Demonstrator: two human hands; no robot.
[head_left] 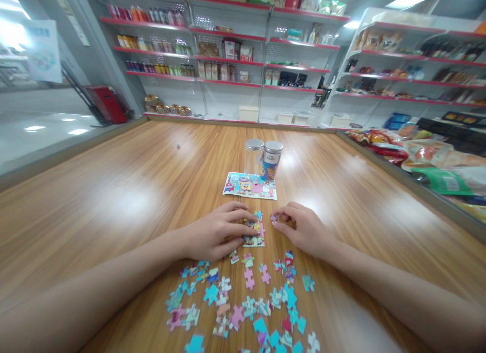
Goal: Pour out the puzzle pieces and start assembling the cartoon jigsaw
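My left hand (222,230) lies flat with its fingers spread over a partly joined jigsaw puzzle (259,236), covering its left side. To the right, my right hand (304,225) pinches a small puzzle piece (274,220) between thumb and fingers, a little apart from the joined part. Nearer to me, several loose pieces are scattered, among them a pink piece (248,278) and a blue piece (211,293). Beyond my hands lies a colourful picture card (250,186) with cartoon figures.
Behind the card stand a clear jar (253,158) with a silver lid and a printed canister (272,161). A tiny piece (178,147) lies far left on the wooden table (144,165). Packaged goods (436,158) border the right edge; stocked shelves (228,59) stand behind.
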